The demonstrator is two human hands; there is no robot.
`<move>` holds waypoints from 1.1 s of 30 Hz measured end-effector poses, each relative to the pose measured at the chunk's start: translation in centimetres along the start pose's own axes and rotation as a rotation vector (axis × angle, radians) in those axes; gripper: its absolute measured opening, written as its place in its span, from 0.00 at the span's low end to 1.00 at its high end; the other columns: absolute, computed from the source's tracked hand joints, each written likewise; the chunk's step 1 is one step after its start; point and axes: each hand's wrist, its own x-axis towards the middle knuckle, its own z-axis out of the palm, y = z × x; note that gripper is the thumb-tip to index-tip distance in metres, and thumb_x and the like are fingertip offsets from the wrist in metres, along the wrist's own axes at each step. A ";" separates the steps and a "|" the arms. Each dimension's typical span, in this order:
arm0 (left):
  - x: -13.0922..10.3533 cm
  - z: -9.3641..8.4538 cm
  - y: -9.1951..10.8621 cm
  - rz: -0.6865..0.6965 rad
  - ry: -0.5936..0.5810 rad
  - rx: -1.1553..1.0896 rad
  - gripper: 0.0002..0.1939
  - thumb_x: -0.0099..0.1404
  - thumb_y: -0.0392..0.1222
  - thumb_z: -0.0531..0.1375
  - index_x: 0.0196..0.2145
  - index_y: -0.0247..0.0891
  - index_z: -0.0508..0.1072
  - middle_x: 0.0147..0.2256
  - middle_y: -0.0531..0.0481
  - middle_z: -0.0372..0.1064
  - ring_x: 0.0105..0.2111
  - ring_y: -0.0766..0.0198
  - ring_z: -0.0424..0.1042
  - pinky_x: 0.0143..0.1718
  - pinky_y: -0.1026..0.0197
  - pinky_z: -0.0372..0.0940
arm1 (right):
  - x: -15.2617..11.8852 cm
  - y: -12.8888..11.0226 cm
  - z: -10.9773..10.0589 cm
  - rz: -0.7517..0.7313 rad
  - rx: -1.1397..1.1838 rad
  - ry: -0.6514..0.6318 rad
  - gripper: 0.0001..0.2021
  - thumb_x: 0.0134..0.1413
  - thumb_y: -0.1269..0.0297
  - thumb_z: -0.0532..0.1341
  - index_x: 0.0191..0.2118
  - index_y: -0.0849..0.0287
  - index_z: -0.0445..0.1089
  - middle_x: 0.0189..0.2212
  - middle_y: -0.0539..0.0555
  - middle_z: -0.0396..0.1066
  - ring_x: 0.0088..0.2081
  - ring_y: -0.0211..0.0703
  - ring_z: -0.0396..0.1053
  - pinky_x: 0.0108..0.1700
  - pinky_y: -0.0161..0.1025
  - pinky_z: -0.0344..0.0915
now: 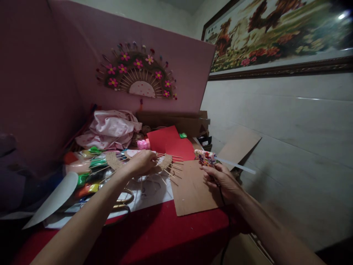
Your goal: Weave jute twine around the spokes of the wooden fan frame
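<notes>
Half-round fan frame of thin wooden sticks and a tan twine band (112, 162) is lying directly under the left hand (142, 162), long axis running left-right across the person's front. Band is showing on both sides of that hand; right-end sticks are fanning out toward the right hand (222, 178). Left hand is nearer, touching the frame; right hand is apart, off to the frame's right.

Left fingers are curling down, nearly closed, at the band; fingertips partly hidden, can't tell if they're pinching it. Right hand is wrapping, mostly closed, round a multicolour-patterned glue gun (205, 156), its translucent stick (237, 165) pointing right, so front end is presumably facing the frame. Black cord (222, 198) is hanging below right hand.

Brown cardboard sheet (193, 187) is lying between the hands, nearer the person. Bright red paper sheets (165, 138) are sitting beyond, between hands. Crumpled pale-pink cloth (113, 129) is beyond left hand, to its left. Flower-decorated fan (138, 64) is standing out on the pink board (187, 73) farther beyond.
</notes>
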 end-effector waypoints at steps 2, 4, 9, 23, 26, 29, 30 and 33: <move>0.2 0.1 -0.1 -0.009 -0.022 -0.006 0.09 0.53 0.40 0.54 0.24 0.38 0.74 0.22 0.49 0.68 0.22 0.66 0.61 0.24 0.63 0.49 | -0.2 -0.3 1.3 0.019 0.121 -0.061 0.13 0.46 0.53 0.60 0.28 0.60 0.64 0.16 0.45 0.57 0.15 0.29 0.51 0.13 0.27 0.47; 0.3 0.4 -0.2 -0.012 -0.043 -0.019 0.09 0.52 0.40 0.54 0.26 0.38 0.74 0.22 0.49 0.68 0.22 0.66 0.61 0.24 0.63 0.49 | 0.0 -0.3 2.2 -0.013 0.156 -0.056 0.15 0.47 0.51 0.59 0.25 0.60 0.63 0.16 0.45 0.57 0.14 0.28 0.50 0.13 0.27 0.49; 0.3 0.9 -0.4 -0.010 -0.056 -0.039 0.10 0.52 0.43 0.55 0.27 0.38 0.74 0.25 0.49 0.69 0.24 0.65 0.63 0.24 0.64 0.50 | 0.9 0.3 1.7 0.035 -0.047 0.010 0.17 0.48 0.51 0.58 0.22 0.60 0.60 0.15 0.44 0.56 0.12 0.27 0.51 0.10 0.27 0.51; -1.0 -0.1 0.1 -0.067 0.015 -0.085 0.12 0.55 0.42 0.52 0.22 0.36 0.71 0.21 0.51 0.65 0.22 0.68 0.59 0.24 0.64 0.48 | 3.2 2.5 -1.7 0.429 0.021 -0.007 0.14 0.51 0.54 0.55 0.29 0.62 0.63 0.15 0.46 0.60 0.10 0.26 0.51 0.10 0.24 0.46; -1.4 0.3 -0.5 -0.089 0.048 -0.119 0.12 0.56 0.42 0.51 0.24 0.35 0.72 0.22 0.50 0.66 0.24 0.67 0.61 0.25 0.64 0.49 | 3.7 2.7 -1.9 0.451 0.021 -0.028 0.13 0.51 0.55 0.56 0.30 0.62 0.63 0.15 0.45 0.60 0.10 0.25 0.50 0.09 0.24 0.45; -1.7 0.4 -0.9 -0.105 0.073 -0.141 0.13 0.57 0.42 0.51 0.24 0.35 0.73 0.22 0.50 0.67 0.24 0.67 0.62 0.26 0.64 0.51 | 3.9 2.6 -1.8 0.462 -0.007 -0.038 0.13 0.52 0.56 0.55 0.32 0.62 0.64 0.15 0.45 0.60 0.09 0.26 0.50 0.09 0.24 0.45; -1.7 0.4 -1.0 -0.106 0.085 -0.149 0.14 0.57 0.42 0.51 0.25 0.34 0.73 0.23 0.49 0.68 0.24 0.66 0.63 0.26 0.64 0.51 | 4.0 2.5 -1.8 0.461 -0.020 -0.036 0.12 0.52 0.56 0.55 0.32 0.62 0.64 0.15 0.45 0.60 0.09 0.26 0.51 0.09 0.24 0.46; -1.8 0.5 -1.2 -0.108 0.117 -0.172 0.14 0.57 0.42 0.51 0.28 0.34 0.75 0.26 0.47 0.70 0.26 0.65 0.64 0.27 0.64 0.53 | 4.2 2.0 -1.6 0.459 -0.061 -0.026 0.11 0.52 0.57 0.55 0.31 0.61 0.63 0.14 0.46 0.60 0.10 0.27 0.52 0.09 0.25 0.47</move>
